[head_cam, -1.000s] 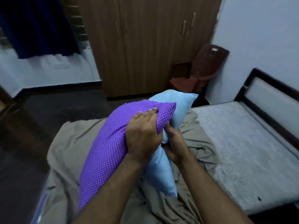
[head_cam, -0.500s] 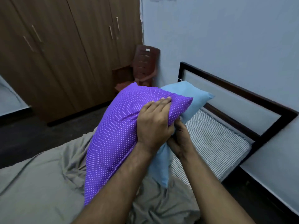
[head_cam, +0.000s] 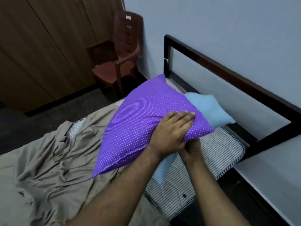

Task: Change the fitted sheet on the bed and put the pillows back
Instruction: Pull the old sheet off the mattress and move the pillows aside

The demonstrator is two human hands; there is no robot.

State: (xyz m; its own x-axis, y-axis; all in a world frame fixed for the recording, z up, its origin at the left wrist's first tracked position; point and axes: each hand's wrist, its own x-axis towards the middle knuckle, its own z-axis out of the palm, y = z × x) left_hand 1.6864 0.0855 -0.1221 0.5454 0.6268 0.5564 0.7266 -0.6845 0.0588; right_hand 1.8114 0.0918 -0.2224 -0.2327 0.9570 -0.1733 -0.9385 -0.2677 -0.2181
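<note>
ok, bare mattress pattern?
Mattress: thin grey-and-white stripes, seen in the head view.

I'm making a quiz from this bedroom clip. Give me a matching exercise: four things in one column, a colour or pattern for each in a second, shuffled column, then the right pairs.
Things:
1. pillow under the left hand
2. pillow near the headboard
3. crumpled sheet
4. bare mattress

Colours or patterns:
A. grey and white stripes
B. plain light blue
C. purple with white dots
D. plain beige

Pairs: 1-C, 2-B, 3-D, 4-A
</note>
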